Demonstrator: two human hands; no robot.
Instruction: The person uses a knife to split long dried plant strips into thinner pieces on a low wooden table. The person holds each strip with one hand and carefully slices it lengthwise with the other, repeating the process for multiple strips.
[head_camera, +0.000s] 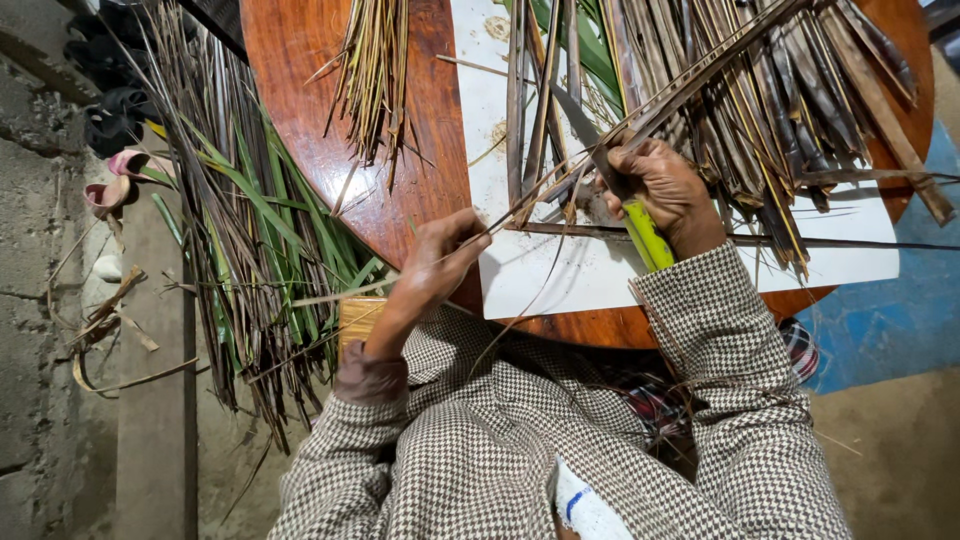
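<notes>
My right hand (665, 190) grips a knife with a yellow-green handle (648, 235); its blade (580, 130) lies against a long thin palm-leaf rib (700, 75) that slants up to the right. My left hand (440, 260) pinches the lower end of that same rib at the edge of a white sheet (540, 270). Both hands work over a round reddish wooden table (420, 150). Houndstooth sleeves cover both arms.
A heap of dry brown palm leaves (780, 110) covers the table's right half. A small bundle of pale ribs (375, 70) lies at the top left. Green and brown leaf strips (250, 230) hang beside the table on the left. Sandals (110, 190) sit on the concrete floor.
</notes>
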